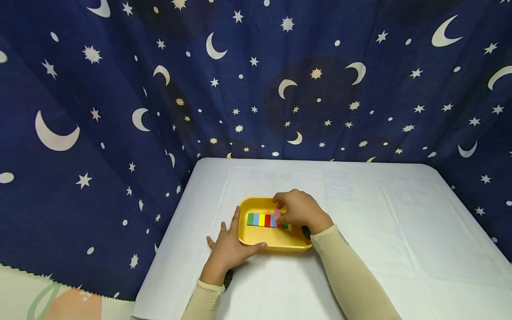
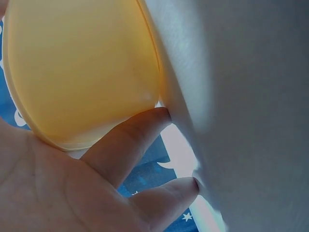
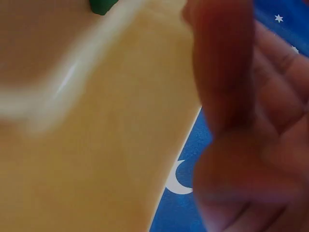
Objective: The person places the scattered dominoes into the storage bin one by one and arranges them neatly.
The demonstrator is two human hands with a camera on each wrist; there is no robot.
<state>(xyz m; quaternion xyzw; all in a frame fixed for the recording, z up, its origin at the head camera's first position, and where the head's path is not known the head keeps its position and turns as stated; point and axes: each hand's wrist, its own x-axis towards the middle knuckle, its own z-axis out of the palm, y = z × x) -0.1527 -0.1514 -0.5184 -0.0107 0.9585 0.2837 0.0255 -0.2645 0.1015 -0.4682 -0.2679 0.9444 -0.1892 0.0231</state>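
A yellow tray (image 1: 276, 242) with rounded corners sits on the white table. Inside it runs a row of small coloured blocks, among them green (image 1: 250, 219), light blue (image 1: 256, 219), yellow (image 1: 262, 220) and red (image 1: 267, 220). My right hand (image 1: 300, 209) reaches over the tray and pinches a pink block (image 1: 278, 214) at the row's right part; its fingers partly hide that end, where a green block (image 3: 102, 6) shows. My left hand (image 1: 230, 244) rests against the tray's left near corner, straight fingers spread, thumb along the near rim.
White cloth covers the table (image 1: 380, 231) around the tray. A dark blue curtain (image 1: 256, 89) with moons and stars hangs behind the table and along its sides. A pale patterned cloth (image 1: 72, 302) shows at lower left.
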